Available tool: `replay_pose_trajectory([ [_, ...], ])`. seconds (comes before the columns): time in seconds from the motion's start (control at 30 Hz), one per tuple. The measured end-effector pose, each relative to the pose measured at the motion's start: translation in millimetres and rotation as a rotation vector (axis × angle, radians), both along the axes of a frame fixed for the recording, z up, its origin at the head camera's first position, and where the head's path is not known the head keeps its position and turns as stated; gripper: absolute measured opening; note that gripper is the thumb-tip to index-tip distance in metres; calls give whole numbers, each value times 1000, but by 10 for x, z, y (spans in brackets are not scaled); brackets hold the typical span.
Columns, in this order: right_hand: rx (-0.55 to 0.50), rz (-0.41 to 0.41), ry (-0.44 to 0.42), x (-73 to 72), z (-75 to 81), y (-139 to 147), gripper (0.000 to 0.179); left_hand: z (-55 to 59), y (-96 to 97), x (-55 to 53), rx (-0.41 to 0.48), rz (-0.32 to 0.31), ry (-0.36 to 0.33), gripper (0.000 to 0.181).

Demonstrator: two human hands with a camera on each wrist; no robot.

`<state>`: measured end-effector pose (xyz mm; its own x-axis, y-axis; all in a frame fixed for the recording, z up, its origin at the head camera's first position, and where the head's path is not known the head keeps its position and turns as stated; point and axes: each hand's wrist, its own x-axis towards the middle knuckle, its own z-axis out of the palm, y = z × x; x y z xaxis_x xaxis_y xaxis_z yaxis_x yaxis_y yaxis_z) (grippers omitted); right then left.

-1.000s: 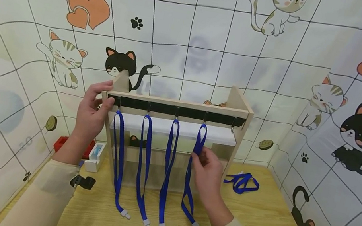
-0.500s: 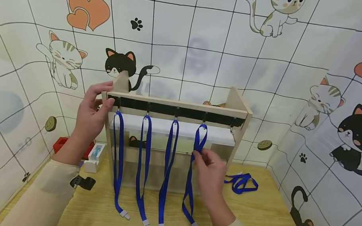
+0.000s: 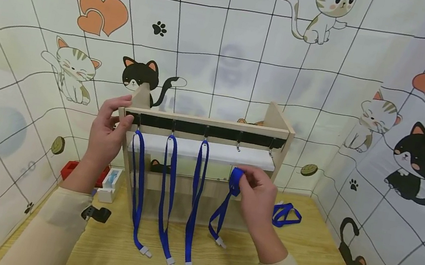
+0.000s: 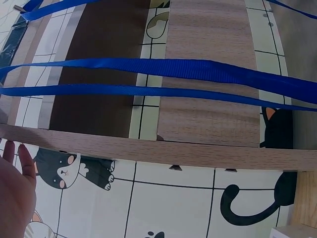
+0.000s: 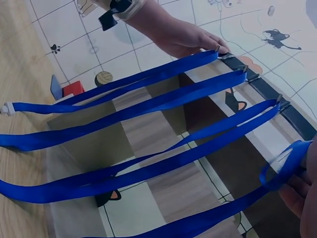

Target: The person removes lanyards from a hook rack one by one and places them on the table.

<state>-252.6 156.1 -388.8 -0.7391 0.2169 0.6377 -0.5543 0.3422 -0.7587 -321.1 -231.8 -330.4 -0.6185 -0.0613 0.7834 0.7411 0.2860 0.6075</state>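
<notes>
My left hand (image 3: 105, 135) grips the upper left corner of a wooden rack (image 3: 210, 121), its thumb on the front face. The right hand (image 3: 259, 197) pinches a blue lanyard (image 3: 234, 183) near its looped top, just below a bare hook (image 3: 238, 148). This lanyard's white clip (image 3: 220, 242) dangles above the table. Three more blue lanyards (image 3: 197, 187) hang from hooks on the black strip (image 3: 192, 128) to the left. In the right wrist view the held loop (image 5: 287, 166) curls beside the fingers, apart from the hooks.
Another blue lanyard (image 3: 287, 216) lies bunched on the wooden table (image 3: 320, 246) right of the rack. A red container (image 3: 70, 169) and a small white box (image 3: 109, 187) stand at the left. The cat-printed wall covering (image 3: 204, 31) rises behind the rack.
The fourth lanyard has come off its hook and moved slightly right and lower at its top, held in my right hand; its clip end has risen. My left hand stays on the rack.
</notes>
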Motion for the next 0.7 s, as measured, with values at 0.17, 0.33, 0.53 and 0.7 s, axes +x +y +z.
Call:
replay_pose_trajectory([
  [0.17, 19, -5, 21, 43, 84, 87, 20, -13, -10, -5, 0, -2, -4, 36],
  [0.33, 38, -18, 69, 76, 146, 226, 18, -13, -9, 1, 3, -6, -9, 36],
  [0.53, 95, -46, 131, 115, 264, 431, 19, -6, -5, -2, 4, -9, 2, 36],
  [0.7, 137, -88, 177, 150, 327, 591, 19, -2, -3, -4, 8, -11, 9, 36],
])
